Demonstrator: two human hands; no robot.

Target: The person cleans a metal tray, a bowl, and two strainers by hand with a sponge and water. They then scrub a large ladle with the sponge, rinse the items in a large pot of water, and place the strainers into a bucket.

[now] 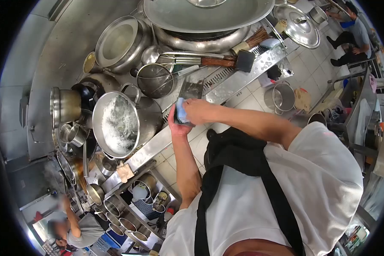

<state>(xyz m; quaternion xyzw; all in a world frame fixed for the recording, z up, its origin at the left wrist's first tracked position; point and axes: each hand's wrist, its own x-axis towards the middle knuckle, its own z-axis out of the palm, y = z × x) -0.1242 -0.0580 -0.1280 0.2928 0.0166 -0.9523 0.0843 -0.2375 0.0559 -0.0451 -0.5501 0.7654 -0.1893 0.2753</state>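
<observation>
My two hands meet in front of the stove ledge. My right hand (196,112) is closed over a folded light blue cloth (181,110) and presses it towards my left palm. My left hand (178,127) curls round the cloth's other side, with its fingers partly hidden. A dark greyish edge shows below the cloth between the hands; I cannot make out what it belongs to. Just beyond them lies a flat rectangular metal piece (191,89). A round mesh strainer (155,81) rests to its left.
A large pot (115,126) of foamy, bubbling liquid stands left of my hands. A wide wok (209,19) sits at the back, with brushes (256,39) near it. Co-workers are at the lower left (83,228) and upper right (357,40). A bucket (281,97) stands on the floor.
</observation>
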